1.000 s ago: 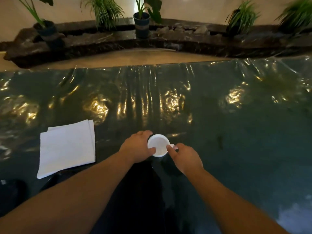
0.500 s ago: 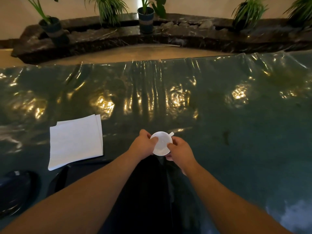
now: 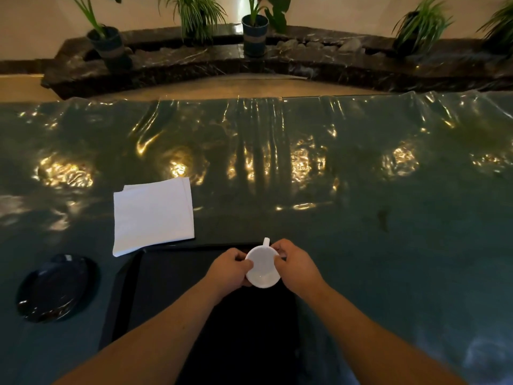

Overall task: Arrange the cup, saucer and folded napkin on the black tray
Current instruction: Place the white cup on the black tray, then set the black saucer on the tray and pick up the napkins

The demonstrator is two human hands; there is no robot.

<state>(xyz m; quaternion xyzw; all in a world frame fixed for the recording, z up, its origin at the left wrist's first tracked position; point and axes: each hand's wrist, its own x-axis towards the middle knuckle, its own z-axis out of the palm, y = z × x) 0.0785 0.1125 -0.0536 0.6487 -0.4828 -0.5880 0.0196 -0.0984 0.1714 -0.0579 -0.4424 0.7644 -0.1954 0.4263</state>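
A small white cup (image 3: 263,266) with its handle pointing away from me is held between both hands over the far edge of the black tray (image 3: 166,276). My left hand (image 3: 230,269) grips its left side and my right hand (image 3: 295,266) grips its right side. I cannot tell whether the cup touches the tray. A folded white napkin (image 3: 153,215) lies on the table just beyond the tray's far left corner. A dark saucer (image 3: 54,287) sits on the table to the left of the tray.
The table (image 3: 388,232) is covered with shiny, wrinkled dark green plastic. Beyond its far edge runs a dark stone ledge (image 3: 305,62) with several potted plants (image 3: 254,31).
Both hands have drawn the cup toward me, from the bare table onto the tray's far edge. The view has tilted down, bringing the tray and saucer into sight.
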